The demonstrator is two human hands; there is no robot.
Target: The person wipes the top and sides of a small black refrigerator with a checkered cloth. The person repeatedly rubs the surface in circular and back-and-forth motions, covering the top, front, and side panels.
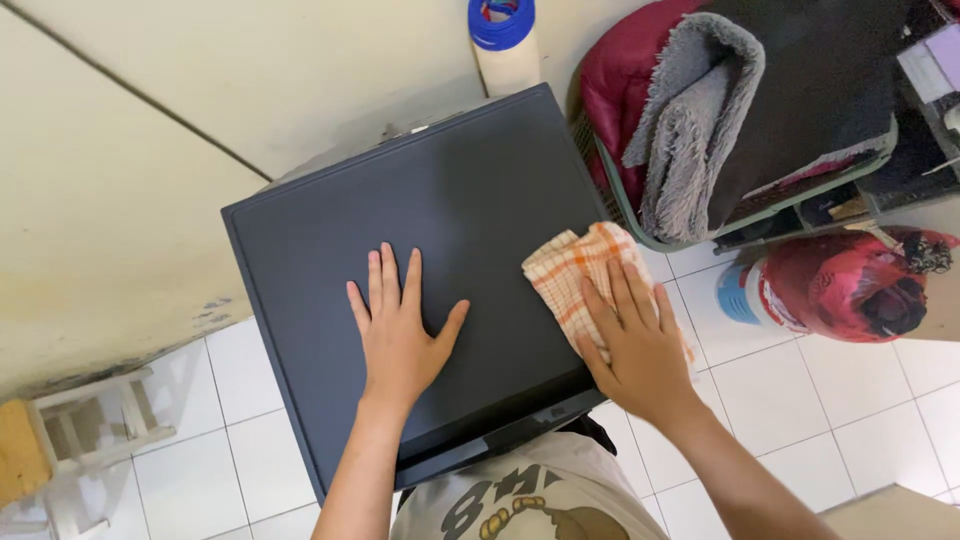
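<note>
Two hands rest on the dark grey worktop (440, 190), a flat square top that stands against the cream wall (110, 200). Your left hand (400, 330) lies flat and open, fingers spread, palm down near the middle, holding nothing. Your right hand (635, 345) is open too, fingers straight, pressing an orange-and-white checked cloth (570, 270) onto the right edge of the top; part of the cloth hangs past that edge.

Behind the top, by the wall, stands a pale cylindrical container with a blue lid (503, 40). To the right, just beside the top, a green-rimmed basket (640, 215) holds a grey fleecy blanket (690, 120), dark red fabric (620, 70) and black fabric (810, 90). Below the basket on the white tiled floor (780, 400) lies a red bag (850, 285), with a white-and-blue tub (735, 295) next to it. A small white stool (90, 430) stands at the lower left.
</note>
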